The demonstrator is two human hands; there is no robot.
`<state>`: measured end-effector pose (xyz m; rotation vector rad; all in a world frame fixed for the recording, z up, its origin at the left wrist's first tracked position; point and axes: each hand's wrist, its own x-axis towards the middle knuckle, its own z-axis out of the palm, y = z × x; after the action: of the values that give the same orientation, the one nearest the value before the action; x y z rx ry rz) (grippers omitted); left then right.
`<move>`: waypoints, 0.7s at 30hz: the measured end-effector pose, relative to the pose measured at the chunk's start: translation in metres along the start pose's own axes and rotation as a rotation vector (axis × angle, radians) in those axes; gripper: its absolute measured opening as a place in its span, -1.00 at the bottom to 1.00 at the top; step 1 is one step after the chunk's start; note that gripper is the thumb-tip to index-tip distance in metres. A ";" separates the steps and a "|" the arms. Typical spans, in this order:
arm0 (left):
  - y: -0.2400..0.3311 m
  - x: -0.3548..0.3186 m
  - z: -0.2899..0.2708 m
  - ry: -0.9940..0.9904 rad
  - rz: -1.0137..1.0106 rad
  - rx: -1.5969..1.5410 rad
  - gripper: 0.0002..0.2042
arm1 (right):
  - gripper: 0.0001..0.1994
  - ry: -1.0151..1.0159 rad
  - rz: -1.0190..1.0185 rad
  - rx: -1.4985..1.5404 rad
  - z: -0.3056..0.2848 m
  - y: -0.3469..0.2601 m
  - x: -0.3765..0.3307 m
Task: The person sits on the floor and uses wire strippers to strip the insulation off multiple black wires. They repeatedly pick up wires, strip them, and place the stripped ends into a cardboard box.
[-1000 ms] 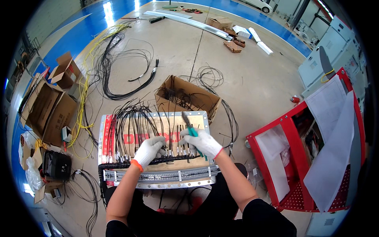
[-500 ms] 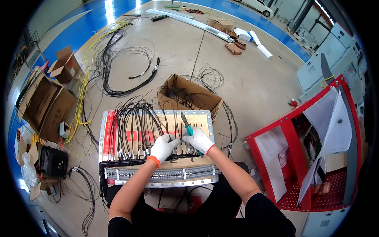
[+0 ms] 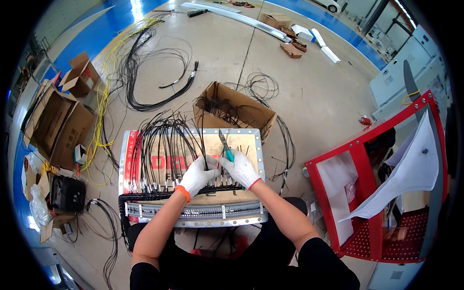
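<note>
My left hand (image 3: 195,176), in a white glove with an orange cuff, is closed on a black wire (image 3: 202,140) that rises from between thumb and fingers. Close beside it, my right hand (image 3: 241,171), in a white glove with a red cuff, grips green-handled pliers (image 3: 228,152), their metal jaws pointing away from me. Both hands are over a cardboard-covered panel (image 3: 162,137) with a perforated metal rim, lying across my lap. Many black wires (image 3: 166,126) fan out from a black wrapped bundle (image 3: 152,197). Along the near side runs a grey terminal rail (image 3: 183,211).
Just beyond the panel stands an open cardboard box (image 3: 251,111) holding wires. Coiled black cables (image 3: 133,96) and yellow wire (image 3: 102,104) lie on the floor to the left, near more boxes (image 3: 63,130). A red-framed cart (image 3: 366,203) stands close at right.
My left hand has shifted slightly left and away from me, widening the gap to the right hand. The pliers remain in my right hand. The whole view has moved a little.
</note>
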<state>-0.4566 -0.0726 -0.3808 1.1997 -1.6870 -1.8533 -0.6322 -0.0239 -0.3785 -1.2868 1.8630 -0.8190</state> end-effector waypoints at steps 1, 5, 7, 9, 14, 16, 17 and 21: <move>0.000 0.000 0.002 0.002 0.013 -0.037 -0.78 | -0.60 0.032 -0.003 0.016 0.001 0.000 0.001; -0.005 0.000 0.001 0.031 0.004 -0.201 -0.78 | -0.67 0.006 -0.022 0.041 -0.004 -0.010 0.006; -0.006 0.000 0.000 0.044 0.017 -0.230 -0.79 | -0.69 0.010 -0.060 0.014 -0.006 -0.020 0.004; -0.007 0.001 0.000 0.051 0.054 -0.205 -0.81 | -0.72 0.036 -0.110 -0.029 -0.004 -0.026 0.004; 0.007 -0.004 0.004 0.028 0.078 -0.174 -0.82 | -0.75 -0.031 -0.094 0.230 -0.007 -0.030 0.012; 0.007 -0.005 0.007 0.052 0.100 -0.226 -0.82 | -0.77 -0.074 -0.025 0.369 -0.007 -0.035 0.012; 0.007 -0.004 0.008 0.060 0.106 -0.260 -0.83 | -0.78 -0.067 0.014 0.413 -0.006 -0.036 0.011; 0.014 -0.003 0.012 0.081 0.019 -0.174 -0.80 | -0.78 0.056 -0.170 0.142 -0.004 -0.015 0.020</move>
<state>-0.4678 -0.0661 -0.3678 1.1669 -1.4562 -1.8705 -0.6335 -0.0471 -0.3681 -1.3572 1.7208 -1.0669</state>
